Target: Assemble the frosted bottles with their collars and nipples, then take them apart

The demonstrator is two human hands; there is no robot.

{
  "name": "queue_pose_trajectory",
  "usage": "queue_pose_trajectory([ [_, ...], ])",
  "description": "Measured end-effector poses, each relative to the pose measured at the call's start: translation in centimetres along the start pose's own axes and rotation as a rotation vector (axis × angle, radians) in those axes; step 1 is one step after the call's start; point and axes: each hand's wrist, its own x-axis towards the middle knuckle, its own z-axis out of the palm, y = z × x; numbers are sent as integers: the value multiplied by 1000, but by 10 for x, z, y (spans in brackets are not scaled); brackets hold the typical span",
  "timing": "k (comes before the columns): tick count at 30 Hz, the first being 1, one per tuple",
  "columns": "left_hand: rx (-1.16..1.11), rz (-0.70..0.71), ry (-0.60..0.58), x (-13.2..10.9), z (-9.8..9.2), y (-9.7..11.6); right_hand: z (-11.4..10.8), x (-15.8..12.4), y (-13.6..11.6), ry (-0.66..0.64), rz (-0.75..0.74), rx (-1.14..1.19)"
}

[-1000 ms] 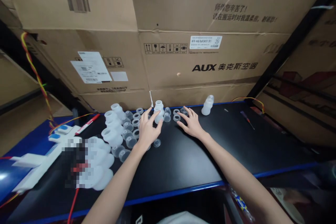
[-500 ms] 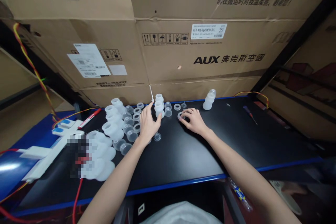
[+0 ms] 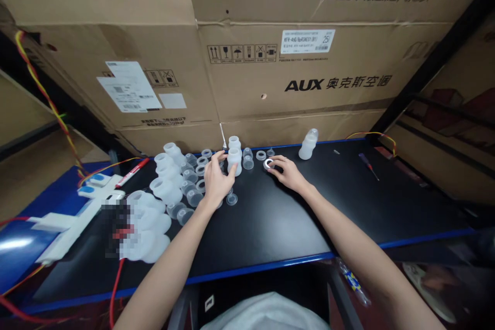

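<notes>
White bottle (image 3: 235, 155) stood on desk (image 3: 278, 221), left hand (image 3: 217, 179) at its side, clamping unclear. Right hand (image 3: 288, 173) had grip pinched on ring (image 3: 266, 164). Capped bottle (image 3: 308, 146) seemed finished; open bottles (image 3: 166, 191), loose rings (image 3: 261, 155), clear caps (image 3: 194, 197) apparently remained.

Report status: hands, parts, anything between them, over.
Left hand at the front bottle, grip uncertain. Right hand pinching a ring. Bottle upright, uncapped. Two clear domes between bottle and ring.
</notes>
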Motion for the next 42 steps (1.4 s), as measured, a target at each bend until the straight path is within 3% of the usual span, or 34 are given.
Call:
queue_pose_trajectory([
  [2,-29,10,9,-2,0,4,2,1,-4,67,78,147],
  [5,-160,28,-69,-6,2,10,2,2,-12,148,292,478],
  [8,-288,61,-190,-12,6,15,-2,2,-21,169,492,801],
  [11,-304,110,-251,-14,5,19,-7,2,-31,151,591,1038],
  [14,-189,210,-209,-14,-2,27,-10,2,-41,124,617,1163],
  [18,25,459,-68,-14,-11,44,-10,0,-54,71,628,1269],
  [22,50,583,-22,-21,-9,60,-10,-3,-66,-32,617,1336],
  [30,-97,560,-28,-33,-4,66,-9,-8,-82,-137,567,1392],
  [37,-164,573,-53,-38,-7,77,-11,-10,-88,-101,627,1570],
  [42,-267,527,3,-41,-4,78,-13,-11,-92,-152,599,1599],
])
